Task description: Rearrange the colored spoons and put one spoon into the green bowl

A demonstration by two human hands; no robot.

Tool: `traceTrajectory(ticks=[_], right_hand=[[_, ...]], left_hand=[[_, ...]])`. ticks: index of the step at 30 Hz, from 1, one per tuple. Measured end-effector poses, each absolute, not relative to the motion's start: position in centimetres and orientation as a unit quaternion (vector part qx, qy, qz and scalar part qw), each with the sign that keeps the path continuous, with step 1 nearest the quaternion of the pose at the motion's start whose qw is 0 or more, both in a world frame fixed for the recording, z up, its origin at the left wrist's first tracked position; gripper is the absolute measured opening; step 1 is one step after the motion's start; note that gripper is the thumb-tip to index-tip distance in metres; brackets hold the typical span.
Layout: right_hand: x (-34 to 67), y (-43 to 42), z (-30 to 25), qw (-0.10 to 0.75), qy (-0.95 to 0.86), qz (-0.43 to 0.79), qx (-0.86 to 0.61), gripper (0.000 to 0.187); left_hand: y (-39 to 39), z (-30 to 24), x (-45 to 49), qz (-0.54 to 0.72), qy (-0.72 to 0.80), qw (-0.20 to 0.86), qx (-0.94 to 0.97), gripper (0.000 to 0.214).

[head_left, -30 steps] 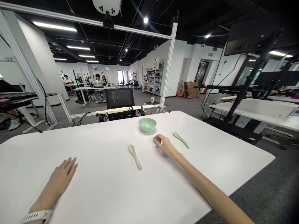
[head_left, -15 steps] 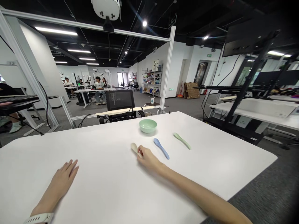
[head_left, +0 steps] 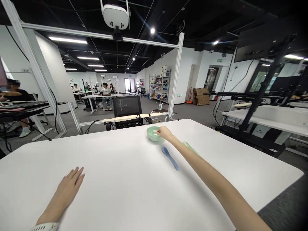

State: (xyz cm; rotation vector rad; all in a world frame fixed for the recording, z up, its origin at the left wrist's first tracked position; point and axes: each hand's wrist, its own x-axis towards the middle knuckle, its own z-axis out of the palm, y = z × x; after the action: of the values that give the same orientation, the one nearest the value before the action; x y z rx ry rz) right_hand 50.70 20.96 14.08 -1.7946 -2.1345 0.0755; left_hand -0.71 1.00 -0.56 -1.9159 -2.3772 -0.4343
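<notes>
My right hand (head_left: 164,132) reaches over the rim of a pale green bowl (head_left: 152,134) at the far side of the white table (head_left: 134,179). Its fingers are pinched on a beige spoon (head_left: 155,131), whose bowl end lies inside the green bowl. A blue spoon (head_left: 170,158) lies on the table just below my forearm. A green spoon (head_left: 189,146) shows only partly behind my arm. My left hand (head_left: 69,187) rests flat on the table at the near left, fingers stretched out, holding nothing. A white band circles that wrist.
A black chair (head_left: 127,107) stands behind the table's far edge inside a metal frame (head_left: 176,74). People sit at desks far back and at the left. White tables and black stands fill the right side.
My right hand picked the beige spoon up from the table and carried it forward into the green bowl. The left hand stayed put.
</notes>
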Motion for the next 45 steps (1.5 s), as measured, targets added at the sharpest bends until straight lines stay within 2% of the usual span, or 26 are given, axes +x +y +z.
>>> traceTrajectory(ticks=[2, 8, 13, 20, 25, 33, 45], right_hand=[[50.5, 21.8, 13.9, 0.151, -0.753, 0.017, -0.641, 0.027], [49.5, 23.4, 13.3, 0.088, -0.759, 0.0, -0.645, 0.011], [49.2, 23.4, 13.5, 0.065, -0.756, 0.013, -0.651, 0.02], [52.1, 20.2, 13.6, 0.149, -0.764, -0.006, -0.628, 0.042], [56.8, 16.5, 9.2, 0.249, -0.77, -0.002, -0.587, 0.042], [61.5, 13.6, 2.0, 0.233, -0.797, 0.051, -0.554, 0.052], [61.6, 13.4, 1.3, 0.252, -0.785, 0.089, -0.559, 0.054]], left_hand=[[0.9, -0.6, -0.6, -0.145, -0.769, 0.035, -0.621, 0.074], [0.7, -0.7, -0.4, -0.156, -0.775, 0.025, -0.612, 0.074], [0.8, -0.9, -0.5, -0.141, -0.778, 0.01, -0.613, 0.077], [0.7, -0.7, -0.6, -0.132, -0.773, 0.016, -0.621, 0.074], [0.6, -0.3, -0.3, -0.128, -0.774, 0.022, -0.619, 0.074], [0.4, 0.1, 0.1, -0.123, -0.78, 0.008, -0.613, 0.077], [0.3, 0.3, 0.0, -0.12, -0.779, -0.002, -0.615, 0.079]])
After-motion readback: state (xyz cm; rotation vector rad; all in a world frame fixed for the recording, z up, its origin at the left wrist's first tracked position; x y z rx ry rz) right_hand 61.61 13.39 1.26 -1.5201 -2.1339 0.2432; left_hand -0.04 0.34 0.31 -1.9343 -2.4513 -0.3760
